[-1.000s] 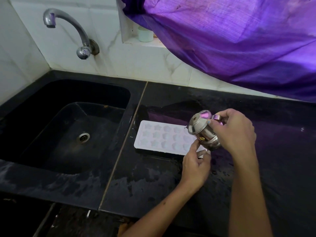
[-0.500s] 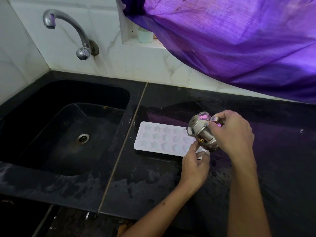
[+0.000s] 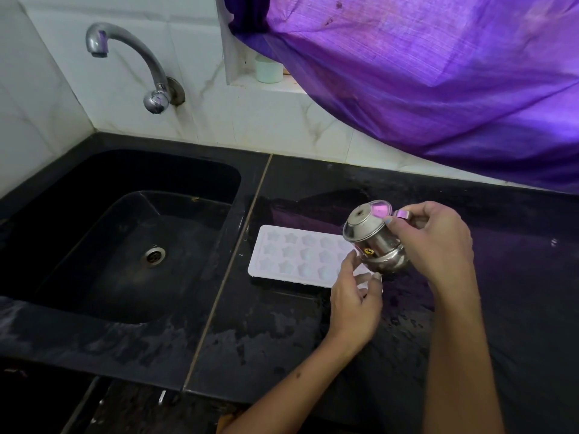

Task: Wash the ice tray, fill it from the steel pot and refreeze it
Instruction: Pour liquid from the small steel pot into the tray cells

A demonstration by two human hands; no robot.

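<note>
Filling is underway: right hand (image 3: 435,245) tips the steel pot (image 3: 372,242) over the star-moulded ice tray (image 3: 291,255), left hand (image 3: 354,296) pinching its edge; freezing remains.

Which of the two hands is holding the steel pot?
The right hand grips the tilted steel pot over the ice tray; the left hand only steadies the tray's edge.

My small shiny steel pot (image 3: 374,242) gleams; my white matt plastic star-moulded ice tray (image 3: 297,256) lies on glossy wet black stone counter (image 3: 313,339).
</note>
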